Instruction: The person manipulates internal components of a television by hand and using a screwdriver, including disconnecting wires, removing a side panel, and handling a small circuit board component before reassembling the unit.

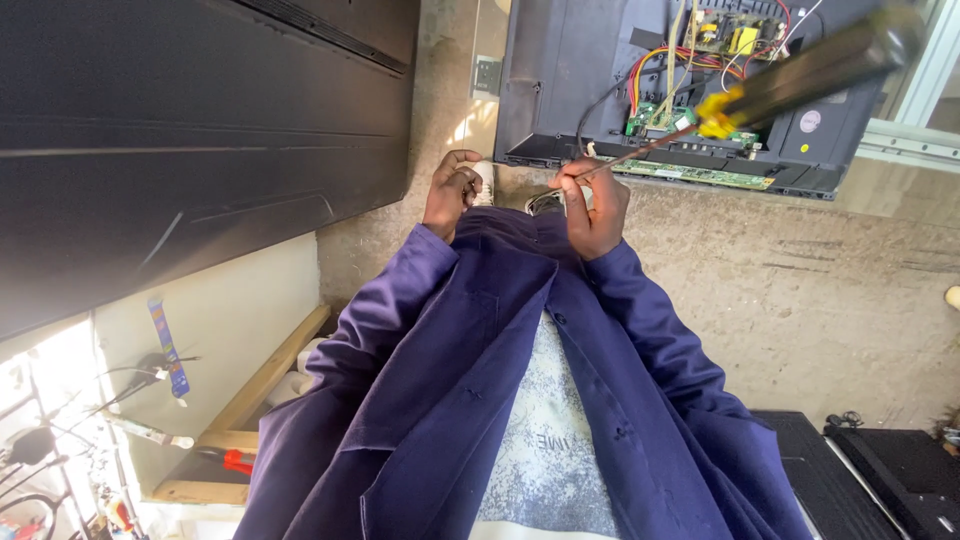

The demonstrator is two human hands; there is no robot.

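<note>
Screwdriver (760,85), thin steel shaft, pinched.

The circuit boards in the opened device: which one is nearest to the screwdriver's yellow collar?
The green circuit board just left of the collar of the screwdriver, under the red and yellow wires. The other board, with a yellow part, sits higher, at the picture's top edge.

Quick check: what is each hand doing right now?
Left hand: closed in a fist; anything inside cannot be told.
Right hand: closed on the screwdriver shaft, near the tip.
</note>
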